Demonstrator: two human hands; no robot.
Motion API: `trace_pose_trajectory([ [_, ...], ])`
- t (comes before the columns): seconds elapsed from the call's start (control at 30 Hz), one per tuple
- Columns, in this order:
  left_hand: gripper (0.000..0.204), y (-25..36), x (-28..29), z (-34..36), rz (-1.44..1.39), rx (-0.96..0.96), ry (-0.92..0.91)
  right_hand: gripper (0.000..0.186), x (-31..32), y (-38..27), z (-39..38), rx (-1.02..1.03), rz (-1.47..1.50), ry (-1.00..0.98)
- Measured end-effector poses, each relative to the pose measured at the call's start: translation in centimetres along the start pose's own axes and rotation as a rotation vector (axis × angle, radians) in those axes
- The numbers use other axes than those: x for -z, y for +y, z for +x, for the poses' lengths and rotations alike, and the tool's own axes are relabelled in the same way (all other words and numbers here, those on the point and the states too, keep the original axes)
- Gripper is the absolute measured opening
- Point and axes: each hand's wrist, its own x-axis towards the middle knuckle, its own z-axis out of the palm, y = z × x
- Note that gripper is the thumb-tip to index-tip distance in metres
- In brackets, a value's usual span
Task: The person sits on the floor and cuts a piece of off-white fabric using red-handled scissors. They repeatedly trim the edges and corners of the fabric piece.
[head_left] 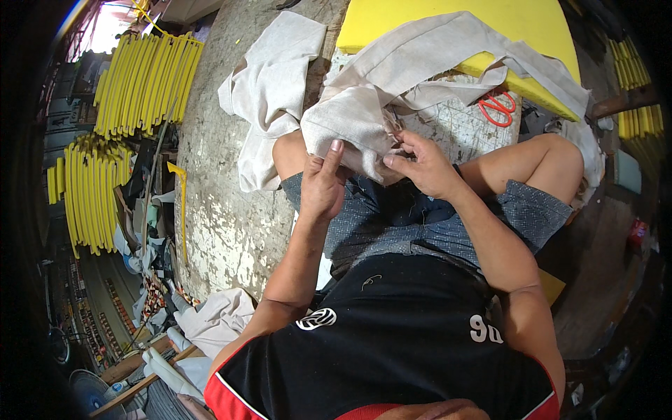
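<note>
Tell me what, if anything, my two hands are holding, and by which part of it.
The pale cloth: your left hand holds it at the lower left edge in the picture, and your right hand at the frayed right edge.

Someone sits cross-legged on a worn, paint-flecked surface (224, 224), bent over a pale grey cloth (350, 129). The left hand (325, 183) grips its near edge, thumb on top; the right hand (424, 166) pinches the frayed side. Just beyond the right hand lie red-handled scissors (499, 108), near a yellow slab (392, 26) with cloth draped over it. Off left stand slim yellow pieces (147, 84), perhaps foam; from here I can't be sure.
</note>
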Motion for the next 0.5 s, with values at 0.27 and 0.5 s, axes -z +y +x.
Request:
trace_pose_trajectory([
  [0.27,0.031,0.3,-0.1,0.2,-0.015,0.015,0.056,0.023,0.2,-1.3,-0.1,-0.043,-0.074,0.049],
  [0.5,0.035,-0.1,-1.0,-0.7,-0.017,0.115,-0.008,0.016,-0.1,-1.7,-0.2,-0.048,-0.035,0.127],
])
